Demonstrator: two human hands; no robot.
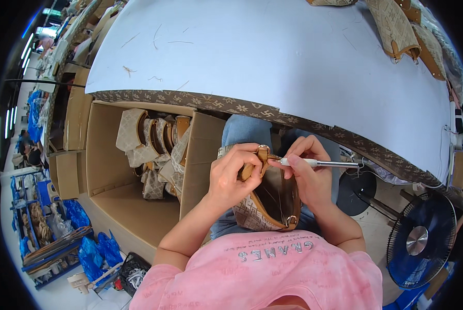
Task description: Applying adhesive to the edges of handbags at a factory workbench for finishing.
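While the small patterned handbag [270,204] is resting open on the person's lap below the surface [273,57] edge, the left hand [230,178] is pinching its tan strap tab in a clenched grip, and the right hand [308,173] is grasping a slim pen-like tool [319,163]. Beside them, a cardboard box [138,201] is holding more bags.

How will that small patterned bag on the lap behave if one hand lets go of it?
The small patterned bag looks soft-sided, its open mouth sagging, so it would probably flop. It seems light, since the left hand lifts its tan strap tab with fingertips alone. Resting on the lap, it likely won't slide while the right hand works the pen-like tool.
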